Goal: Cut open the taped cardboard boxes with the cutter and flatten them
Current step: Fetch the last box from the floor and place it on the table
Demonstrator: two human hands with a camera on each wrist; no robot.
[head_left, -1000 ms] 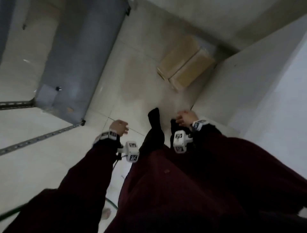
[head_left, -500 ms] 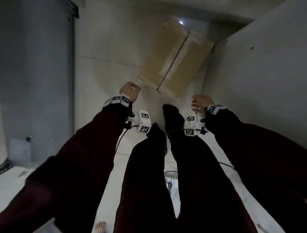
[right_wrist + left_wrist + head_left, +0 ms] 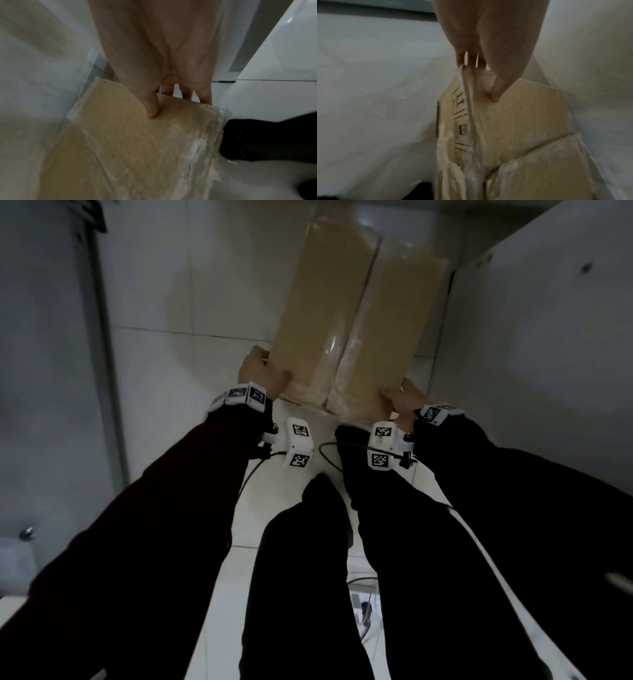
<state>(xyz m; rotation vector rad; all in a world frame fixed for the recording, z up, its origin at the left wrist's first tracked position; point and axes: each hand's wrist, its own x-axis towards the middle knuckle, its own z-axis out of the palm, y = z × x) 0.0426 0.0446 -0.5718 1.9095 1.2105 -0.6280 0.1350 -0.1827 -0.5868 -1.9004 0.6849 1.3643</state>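
A brown cardboard box [image 3: 352,313], its top flaps sealed by clear tape along the middle seam, stands on the white tiled floor against the right wall. My left hand [image 3: 262,371] grips its near left corner, thumb on top and fingers down the side; in the left wrist view the thumb [image 3: 498,93] presses the top of the box [image 3: 522,121]. My right hand [image 3: 402,402] grips the near right corner; in the right wrist view the thumb [image 3: 152,108] lies on the top of the box [image 3: 128,148] with the fingers over the edge. No cutter is in view.
A white wall [image 3: 531,337] runs close along the box's right side. A grey door [image 3: 44,371] stands at the left. My legs in dark trousers [image 3: 301,577] stand just before the box. Cables [image 3: 363,587] lie on the floor by my feet.
I have stepped up to the box, which now fills the upper middle of the head view. Both hands, free before, have reached forward and taken hold of its near corners.
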